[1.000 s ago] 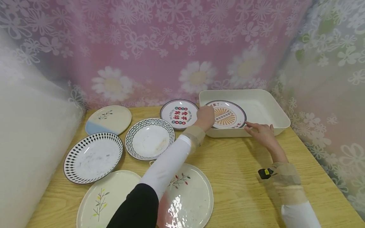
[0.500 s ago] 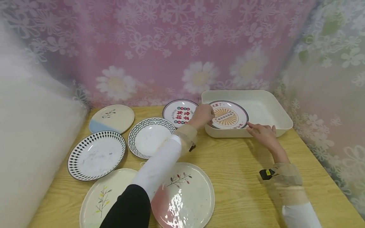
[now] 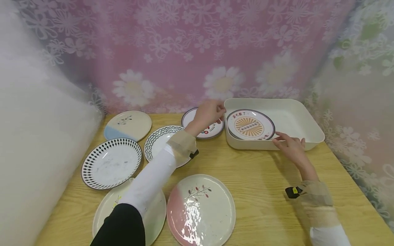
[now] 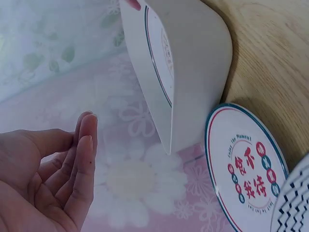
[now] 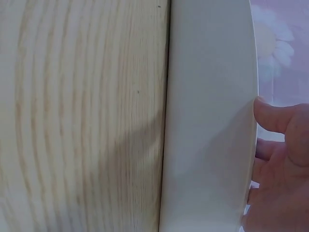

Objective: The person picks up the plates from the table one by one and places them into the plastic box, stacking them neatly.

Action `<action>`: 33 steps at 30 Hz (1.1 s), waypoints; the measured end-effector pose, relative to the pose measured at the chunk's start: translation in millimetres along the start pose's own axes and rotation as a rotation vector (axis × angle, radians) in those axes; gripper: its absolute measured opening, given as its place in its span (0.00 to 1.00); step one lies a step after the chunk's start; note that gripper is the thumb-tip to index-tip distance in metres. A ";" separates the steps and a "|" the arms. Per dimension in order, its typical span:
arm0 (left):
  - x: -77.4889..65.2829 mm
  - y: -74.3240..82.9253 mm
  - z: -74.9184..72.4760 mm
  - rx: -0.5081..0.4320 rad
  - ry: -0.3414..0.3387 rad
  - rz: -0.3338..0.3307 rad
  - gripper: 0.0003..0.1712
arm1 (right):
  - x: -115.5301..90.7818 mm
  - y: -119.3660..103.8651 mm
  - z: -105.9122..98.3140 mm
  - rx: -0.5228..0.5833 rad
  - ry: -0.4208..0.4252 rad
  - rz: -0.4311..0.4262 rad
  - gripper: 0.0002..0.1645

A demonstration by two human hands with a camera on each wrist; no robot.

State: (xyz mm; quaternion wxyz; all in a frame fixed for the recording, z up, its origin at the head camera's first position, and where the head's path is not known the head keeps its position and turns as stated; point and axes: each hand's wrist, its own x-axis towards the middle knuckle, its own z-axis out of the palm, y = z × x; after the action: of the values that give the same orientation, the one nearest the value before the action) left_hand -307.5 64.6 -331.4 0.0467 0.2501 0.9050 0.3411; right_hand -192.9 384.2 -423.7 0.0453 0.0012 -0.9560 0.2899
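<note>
A white plate [image 3: 250, 124] with an orange sunburst and dark lettering lies in the left part of a cream rectangular tub [image 3: 252, 145]. My right hand [image 3: 291, 147] is at the tub's front rim, its index fingertip close to the plate's right edge. In the right wrist view the thumb [image 5: 275, 117] meets the rim and the other fingers are partly hidden behind it. My left hand [image 3: 209, 112] hovers left of the tub, fingers loosely bent and holding nothing. Below it a white plate [image 4: 248, 169] with red characters rests on the table, partly covered by the hand in the head view.
On the table's left lie a blue-and-cream plate [image 3: 135, 124], a diamond-rimmed plate [image 3: 114, 164] and a zigzag-rimmed plate [image 3: 158, 140]. Nearer me are a plate with a yellow sprig [image 3: 157, 213], under my left forearm, and a pink-and-cream plate [image 3: 212, 208]. Floral cloth hangs behind.
My left hand has let go of the sunburst plate and moved left and up, out of the tub. The plate has settled inside. My right hand stays at the front rim.
</note>
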 end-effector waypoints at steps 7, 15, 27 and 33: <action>-29.4 -17.3 -17.1 -0.023 0.039 0.022 0.11 | 5.1 0.7 2.2 -0.014 0.035 0.008 0.29; -72.0 -40.9 -42.1 0.007 0.053 0.000 0.11 | 6.5 4.8 2.7 -0.038 0.044 -0.015 0.28; -138.1 -69.5 -36.8 0.114 -0.244 0.000 0.08 | 3.9 10.8 5.1 0.113 0.198 -0.055 0.21; -168.8 -85.9 -18.3 0.259 -0.339 -0.032 0.06 | 1.5 9.6 9.0 0.143 0.226 -0.037 0.22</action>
State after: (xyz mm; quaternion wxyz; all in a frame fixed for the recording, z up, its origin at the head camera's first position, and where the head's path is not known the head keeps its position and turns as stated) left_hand -201.4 -83.2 -386.9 0.1710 0.2933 0.9243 0.1744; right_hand -195.4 387.2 -436.4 0.1577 -0.0105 -0.9216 0.3546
